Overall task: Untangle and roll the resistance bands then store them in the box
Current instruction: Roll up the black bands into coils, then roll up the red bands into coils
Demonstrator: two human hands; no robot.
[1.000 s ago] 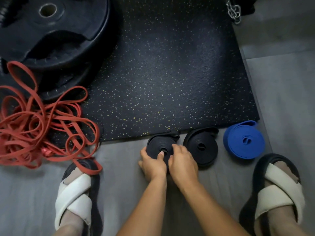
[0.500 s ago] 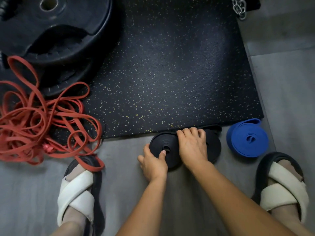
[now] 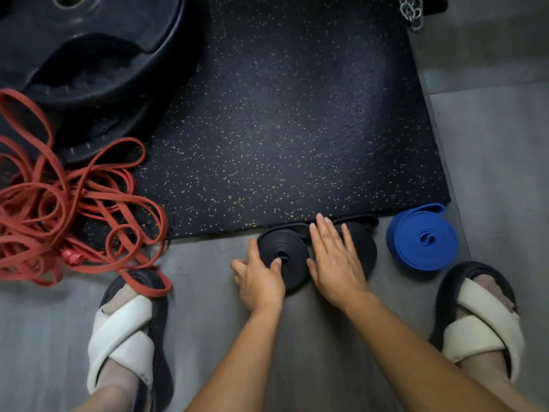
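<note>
Black roll (image 3: 294, 254) pinched by left grip (image 3: 258, 281), thumb at core, presumably preventing unwinding; right grip (image 3: 335, 263) flat, unclenched, over second roll (image 3: 367, 251).

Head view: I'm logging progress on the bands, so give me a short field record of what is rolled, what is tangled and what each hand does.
rolled: left black roll, right black roll, blue roll, all flat on the floor by the mat edge
tangled: red bands, loose heap, one loop over the left sandal
left hand: grips left black roll, thumb at its centre
right hand: fingers straight, lying flat on right black roll
box: not in view
</note>
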